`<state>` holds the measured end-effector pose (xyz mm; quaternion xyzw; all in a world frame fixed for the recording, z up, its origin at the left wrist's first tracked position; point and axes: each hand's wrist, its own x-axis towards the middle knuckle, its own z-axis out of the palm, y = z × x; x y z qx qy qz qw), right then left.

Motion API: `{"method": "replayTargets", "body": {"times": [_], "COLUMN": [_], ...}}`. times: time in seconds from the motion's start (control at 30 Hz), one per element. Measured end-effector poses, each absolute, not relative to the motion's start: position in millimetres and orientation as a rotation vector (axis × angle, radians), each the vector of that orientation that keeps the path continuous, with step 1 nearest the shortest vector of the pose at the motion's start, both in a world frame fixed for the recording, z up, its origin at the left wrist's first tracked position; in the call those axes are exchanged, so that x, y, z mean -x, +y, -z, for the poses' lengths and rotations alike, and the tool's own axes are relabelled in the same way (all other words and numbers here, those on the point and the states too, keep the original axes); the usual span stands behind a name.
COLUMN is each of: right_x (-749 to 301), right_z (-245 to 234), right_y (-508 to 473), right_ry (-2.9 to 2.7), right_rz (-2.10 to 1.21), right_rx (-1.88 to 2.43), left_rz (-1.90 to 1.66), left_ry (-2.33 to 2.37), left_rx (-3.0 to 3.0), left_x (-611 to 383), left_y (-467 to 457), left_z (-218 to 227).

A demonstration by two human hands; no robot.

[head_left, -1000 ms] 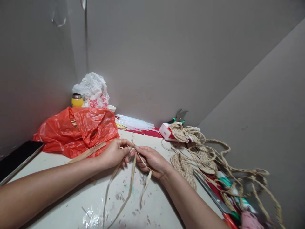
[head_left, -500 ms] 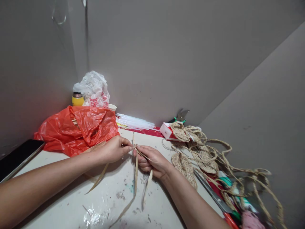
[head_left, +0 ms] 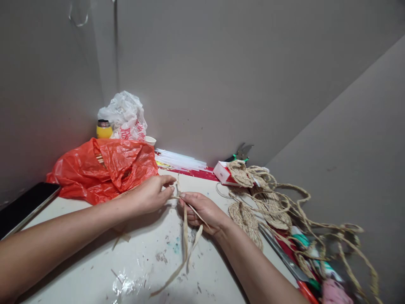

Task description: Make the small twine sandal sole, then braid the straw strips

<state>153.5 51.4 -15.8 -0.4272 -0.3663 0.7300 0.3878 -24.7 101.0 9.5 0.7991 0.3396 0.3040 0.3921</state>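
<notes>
My left hand (head_left: 152, 195) and my right hand (head_left: 202, 211) meet over the middle of a stained white table (head_left: 95, 261). Both are closed in a pinch on thin, flat, pale straw strips (head_left: 186, 236). The strips join between my fingertips, and their loose ends trail down across the table toward me. A short strip end sticks up just above the pinch.
A crumpled red plastic bag (head_left: 104, 169) lies behind my left hand, with a white bag (head_left: 125, 116) and a yellow jar (head_left: 103, 129) behind it. A dark phone (head_left: 25, 207) lies at the left edge. Braided straw coils and cord (head_left: 268, 202), a red-white box (head_left: 223, 173), pliers (head_left: 240, 153) and clear sticks (head_left: 180, 160) lie to the right and back.
My left hand has drawn its strip in, so the long strand that trailed left on the table is now gathered under my arm. The other strands have swung rightward below my right hand.
</notes>
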Motion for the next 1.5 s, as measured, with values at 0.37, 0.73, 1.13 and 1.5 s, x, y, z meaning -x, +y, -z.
{"method": "replayTargets", "body": {"times": [0.37, 0.73, 1.13, 1.5], "right_x": [-155.7, -159.6, -164.9, -159.8], "right_z": [16.3, 14.8, 17.3, 20.2], "right_y": [51.8, 52.2, 53.9, 53.6], "right_ry": [-0.933, -0.885, -0.895, -0.974], "right_rz": [-1.891, -1.99, -2.024, -1.992], "right_rx": [1.073, 1.025, 0.962, 1.056], "left_rz": [-0.594, -0.629, -0.553, -0.424], "left_ry": [0.799, 0.815, 0.896, 0.989], "left_rx": [-1.802, -2.044, -2.405, -2.495], "left_x": [13.2, 16.8, 22.6, 23.4], "left_y": [96.0, 95.8, 91.0, 87.3], "left_z": [8.5, 1.7, -12.8, -23.4]}}
